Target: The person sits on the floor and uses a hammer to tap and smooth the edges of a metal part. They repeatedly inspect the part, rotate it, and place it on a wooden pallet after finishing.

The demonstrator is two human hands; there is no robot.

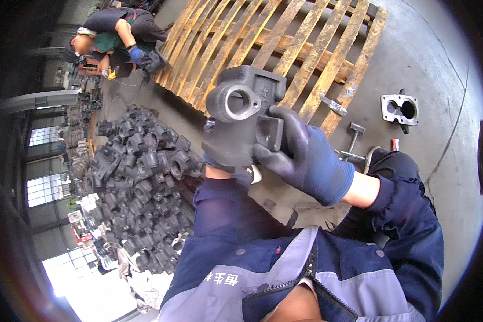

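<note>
A dark grey metal casting (240,127), blocky with a round bored boss, is raised in front of me above the floor. My right hand (292,150), in a blue knitted glove with a dark coated palm, grips its right side, with the thumb and fingers around a projecting lug. My left hand (218,164), gloved the same way, is at the casting's left and lower side. The casting hides most of that hand, but some dark fingertips show along its left edge. The casting's lower part looks blurred.
A large heap of similar castings (142,188) lies to the left. Ahead is a slatted wooden pallet (290,45). On the floor at right are a flanged metal part (400,109) and a hammer (354,137). A bending co-worker (121,32) handles a dark part at the far left.
</note>
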